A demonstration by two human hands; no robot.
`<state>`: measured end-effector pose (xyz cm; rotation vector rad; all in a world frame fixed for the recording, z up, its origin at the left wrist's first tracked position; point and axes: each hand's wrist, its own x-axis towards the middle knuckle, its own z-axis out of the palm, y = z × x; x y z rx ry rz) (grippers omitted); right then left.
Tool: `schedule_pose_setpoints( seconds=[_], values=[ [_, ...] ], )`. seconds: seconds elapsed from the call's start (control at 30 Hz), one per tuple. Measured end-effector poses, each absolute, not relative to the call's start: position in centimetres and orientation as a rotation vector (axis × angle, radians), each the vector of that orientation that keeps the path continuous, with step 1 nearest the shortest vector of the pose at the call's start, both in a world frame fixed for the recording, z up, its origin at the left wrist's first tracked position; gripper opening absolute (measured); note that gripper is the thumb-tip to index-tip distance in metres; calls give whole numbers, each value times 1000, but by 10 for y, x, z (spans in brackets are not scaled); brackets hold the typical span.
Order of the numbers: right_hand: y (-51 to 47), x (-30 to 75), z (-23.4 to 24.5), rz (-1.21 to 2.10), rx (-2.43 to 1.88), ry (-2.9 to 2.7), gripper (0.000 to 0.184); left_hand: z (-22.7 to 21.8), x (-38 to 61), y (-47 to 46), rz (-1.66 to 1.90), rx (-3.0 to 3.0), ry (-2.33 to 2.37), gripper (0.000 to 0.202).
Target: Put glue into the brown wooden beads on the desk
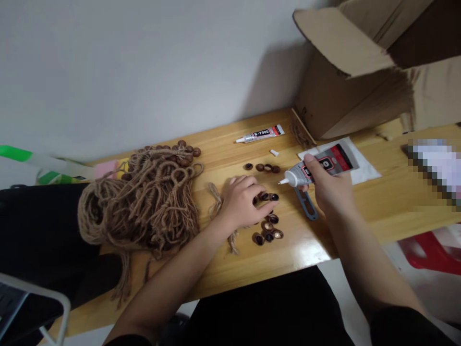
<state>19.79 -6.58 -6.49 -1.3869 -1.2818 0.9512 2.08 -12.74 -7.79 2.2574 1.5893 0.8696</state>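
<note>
My right hand (329, 185) grips a large glue tube (320, 166) with a white nozzle that points left, just above the table. My left hand (241, 202) rests on the wood, its thumb and curled fingers around dark, hollow nutshell halves (274, 197); part of them is hidden by the fingers. Nearer to me, several more shell halves (268, 237) lie with their hollows up. Beyond the left hand sits a short row of brown nutshell pieces (267, 167). A knotted jute cord (215, 197) runs beneath my left hand.
A big pile of braided jute cord (162, 202) with brown beads covers the left side. At the back lie a smaller glue tube (261, 134) and a white cap (274, 153). A grey-blue cutter (307, 205), a white packet (363, 163) and a cardboard box (324, 96) are on the right.
</note>
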Motion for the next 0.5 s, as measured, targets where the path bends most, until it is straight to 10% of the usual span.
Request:
schedule_pose_setpoints(
  seconds=[0.5],
  values=[
    [-65,197,-61,992,-1427,-1172,38,-83,20,-126,981,2105,1870,39]
  ],
)
